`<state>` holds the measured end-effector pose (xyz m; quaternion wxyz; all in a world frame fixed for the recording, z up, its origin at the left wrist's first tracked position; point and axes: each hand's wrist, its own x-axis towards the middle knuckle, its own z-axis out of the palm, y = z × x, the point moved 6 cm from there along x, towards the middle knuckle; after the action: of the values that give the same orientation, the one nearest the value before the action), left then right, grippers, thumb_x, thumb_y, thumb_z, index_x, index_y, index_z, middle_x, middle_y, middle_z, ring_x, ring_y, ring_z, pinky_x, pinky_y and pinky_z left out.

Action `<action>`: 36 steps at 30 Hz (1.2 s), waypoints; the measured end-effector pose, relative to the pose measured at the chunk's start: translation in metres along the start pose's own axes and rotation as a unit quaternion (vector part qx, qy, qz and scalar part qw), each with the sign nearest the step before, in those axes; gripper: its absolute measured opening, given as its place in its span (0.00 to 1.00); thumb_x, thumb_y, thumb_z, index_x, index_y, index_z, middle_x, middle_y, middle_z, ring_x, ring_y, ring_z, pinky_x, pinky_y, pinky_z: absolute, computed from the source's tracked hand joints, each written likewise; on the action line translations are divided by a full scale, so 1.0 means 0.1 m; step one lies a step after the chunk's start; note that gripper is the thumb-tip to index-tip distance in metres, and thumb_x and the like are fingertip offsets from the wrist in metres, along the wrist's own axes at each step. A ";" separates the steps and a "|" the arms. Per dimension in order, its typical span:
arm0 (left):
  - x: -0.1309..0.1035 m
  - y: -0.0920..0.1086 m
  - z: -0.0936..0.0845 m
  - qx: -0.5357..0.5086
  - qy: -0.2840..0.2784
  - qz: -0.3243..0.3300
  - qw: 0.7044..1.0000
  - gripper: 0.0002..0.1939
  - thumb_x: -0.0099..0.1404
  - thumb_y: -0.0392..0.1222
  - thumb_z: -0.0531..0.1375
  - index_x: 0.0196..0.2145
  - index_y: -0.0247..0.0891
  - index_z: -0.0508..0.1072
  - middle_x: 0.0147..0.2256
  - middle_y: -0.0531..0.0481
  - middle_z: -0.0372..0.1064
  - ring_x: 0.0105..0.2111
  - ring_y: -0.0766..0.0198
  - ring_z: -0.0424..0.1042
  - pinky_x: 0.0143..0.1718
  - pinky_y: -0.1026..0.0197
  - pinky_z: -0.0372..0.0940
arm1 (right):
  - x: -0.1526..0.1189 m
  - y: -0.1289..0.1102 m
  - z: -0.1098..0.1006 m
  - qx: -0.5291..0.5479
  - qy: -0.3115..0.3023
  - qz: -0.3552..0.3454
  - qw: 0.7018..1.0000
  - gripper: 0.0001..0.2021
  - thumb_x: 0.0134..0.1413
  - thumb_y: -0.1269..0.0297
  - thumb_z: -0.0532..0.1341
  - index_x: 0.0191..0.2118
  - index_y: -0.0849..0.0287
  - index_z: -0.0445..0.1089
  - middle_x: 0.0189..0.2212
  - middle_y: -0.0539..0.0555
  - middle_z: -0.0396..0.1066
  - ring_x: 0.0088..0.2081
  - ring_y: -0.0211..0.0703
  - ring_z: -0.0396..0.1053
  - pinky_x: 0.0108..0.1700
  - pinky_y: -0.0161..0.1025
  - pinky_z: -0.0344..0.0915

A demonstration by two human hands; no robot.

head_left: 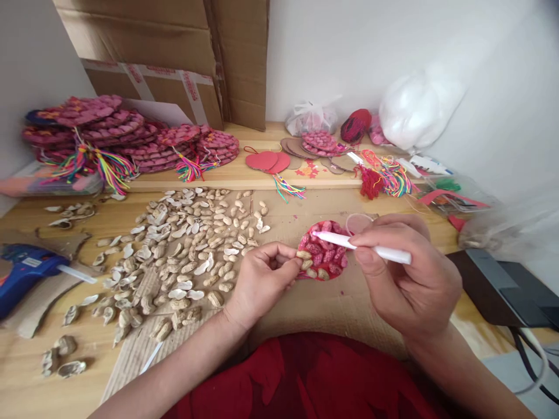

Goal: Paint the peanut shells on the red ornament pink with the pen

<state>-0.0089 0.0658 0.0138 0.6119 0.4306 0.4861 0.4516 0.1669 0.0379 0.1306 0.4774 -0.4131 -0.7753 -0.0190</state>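
In the head view, my left hand [266, 279] pinches the left edge of a round red piece [324, 278] covered with peanut shells. Most of these shells are pink; a few along the lower left edge keep their tan colour. My right hand [406, 273] grips a white marker [334, 238], its pink tip against or just above the shells at the upper left of the piece; I cannot tell which. Behind the marker, partly hidden by my right hand, lies a small round clear lid or dish [358, 222].
Loose peanut shells [187, 244] spread across the cardboard to the left. A blue glue gun [30, 270] lies at far left. Stacked pink shell discs [82, 125] with tassels sit on the back ledge, near red card shapes [267, 161]. A dark flat device [502, 291] is at right.
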 end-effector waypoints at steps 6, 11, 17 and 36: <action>0.00 -0.04 0.01 -0.045 0.001 -0.034 0.998 0.08 0.56 0.41 0.69 0.28 0.34 0.77 0.18 0.55 0.69 0.17 0.72 0.63 0.20 0.70 0.59 | -0.01 -0.09 0.06 0.002 -0.031 -0.031 0.999 0.08 0.54 0.74 0.65 0.40 0.56 0.72 0.30 0.49 0.76 0.38 0.42 0.69 0.48 0.45 0.67; 0.01 -0.05 0.01 -0.053 0.003 -0.034 0.998 0.08 0.56 0.41 0.70 0.28 0.33 0.78 0.18 0.55 0.69 0.17 0.72 0.63 0.20 0.70 0.59 | -0.01 -0.08 0.06 -0.019 -0.022 -0.033 0.999 0.09 0.54 0.74 0.66 0.41 0.56 0.73 0.33 0.50 0.76 0.41 0.43 0.69 0.49 0.45 0.67; 0.02 -0.06 0.01 -0.064 0.006 -0.038 0.997 0.08 0.56 0.41 0.70 0.29 0.33 0.78 0.18 0.55 0.69 0.17 0.73 0.63 0.20 0.70 0.59 | -0.02 -0.09 0.09 0.000 -0.047 -0.045 0.998 0.09 0.54 0.74 0.65 0.40 0.56 0.72 0.32 0.49 0.77 0.40 0.42 0.69 0.50 0.47 0.67; 0.02 -0.07 0.01 -0.060 0.010 -0.040 0.997 0.08 0.56 0.41 0.70 0.29 0.33 0.78 0.18 0.55 0.69 0.17 0.73 0.63 0.19 0.70 0.59 | -0.01 -0.06 0.08 0.003 -0.023 -0.033 0.999 0.08 0.55 0.74 0.64 0.40 0.56 0.72 0.31 0.50 0.75 0.39 0.42 0.69 0.48 0.46 0.67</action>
<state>-0.0071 0.0661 0.0069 0.6494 0.3685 0.4813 0.4592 0.1574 0.0368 0.1271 0.4595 -0.3860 -0.7996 -0.0229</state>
